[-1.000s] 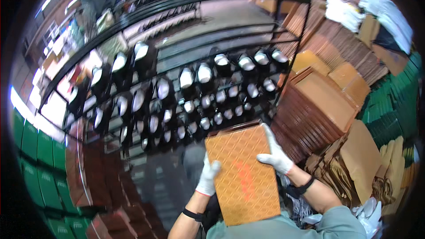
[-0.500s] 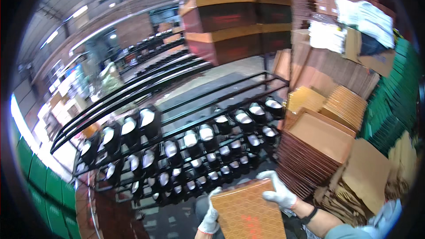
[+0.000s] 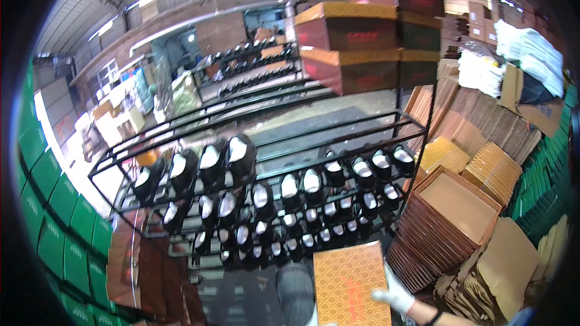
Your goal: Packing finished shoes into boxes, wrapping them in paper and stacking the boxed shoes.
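An orange box lid (image 3: pixel 350 284) with a honeycomb pattern and red print is held in front of me at the bottom of the view. Whether a box body sits under it, I cannot see. My right hand (image 3: pixel 396 294), in a white glove, grips its right edge with the thumb on top and the fingers beneath. Only a sliver of my left hand (image 3: pixel 313 317), also gloved in white, shows at the lower left edge of the lid, closed against it. Beyond stands a black metal rack (image 3: pixel 266 172) with several rows of black shoes (image 3: pixel 240 157) that show white insides.
Nested brown box bases (image 3: pixel 444 229) are stacked at the right, with orange lids (image 3: pixel 492 172) behind and flat cardboard sheets (image 3: pixel 507 265) beside. Green boxes (image 3: pixel 75 265) line the left, next to maroon boxes (image 3: pixel 136 265). Tall maroon boxes with orange lids (image 3: pixel 368 27) stand behind the rack.
The view has swung left, so the rack and stacks sit farther right. The lid has turned more upright and straight, and my left hand has slid lower, mostly out of view.
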The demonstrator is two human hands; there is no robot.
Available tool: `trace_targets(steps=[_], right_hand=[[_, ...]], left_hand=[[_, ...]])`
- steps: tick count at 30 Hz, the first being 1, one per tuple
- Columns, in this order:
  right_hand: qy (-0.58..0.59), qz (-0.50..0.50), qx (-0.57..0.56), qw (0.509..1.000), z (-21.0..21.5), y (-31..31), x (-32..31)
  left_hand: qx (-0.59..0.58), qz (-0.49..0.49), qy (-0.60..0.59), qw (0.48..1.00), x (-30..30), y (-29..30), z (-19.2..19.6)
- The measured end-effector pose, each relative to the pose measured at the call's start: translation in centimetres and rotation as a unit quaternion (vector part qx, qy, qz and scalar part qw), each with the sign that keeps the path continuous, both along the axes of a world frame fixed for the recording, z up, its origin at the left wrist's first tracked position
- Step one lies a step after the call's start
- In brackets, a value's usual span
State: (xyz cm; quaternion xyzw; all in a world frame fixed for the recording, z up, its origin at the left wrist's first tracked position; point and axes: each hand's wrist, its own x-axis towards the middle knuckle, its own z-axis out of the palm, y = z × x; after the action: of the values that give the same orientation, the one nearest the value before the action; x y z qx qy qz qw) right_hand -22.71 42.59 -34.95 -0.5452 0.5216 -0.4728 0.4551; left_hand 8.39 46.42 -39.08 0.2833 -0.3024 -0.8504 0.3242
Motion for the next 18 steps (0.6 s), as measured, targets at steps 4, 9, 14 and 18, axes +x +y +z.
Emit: trace_targets(steps=[4,9,14,18], right_hand=[[-0.068,-0.002,0.081,0.994,2.4,5.8,1.5],[-0.076,0.016,-0.213,0.974,17.8,-4.2,-1.7],[0.004,0.022,-0.487,0.873,49.1,-19.3,-7.3],[-0.171,0.001,-0.300,0.938,60.8,-28.3,-8.9]], left_hand=[[0.009,0.060,0.006,0.998,-1.3,0.1,2.5],[-0.396,0.165,-0.063,0.901,-4.0,-11.1,18.2],[-0.574,0.180,0.048,0.798,-10.1,-27.8,49.1],[-0.717,0.362,0.008,0.596,-14.5,-37.8,61.3]])
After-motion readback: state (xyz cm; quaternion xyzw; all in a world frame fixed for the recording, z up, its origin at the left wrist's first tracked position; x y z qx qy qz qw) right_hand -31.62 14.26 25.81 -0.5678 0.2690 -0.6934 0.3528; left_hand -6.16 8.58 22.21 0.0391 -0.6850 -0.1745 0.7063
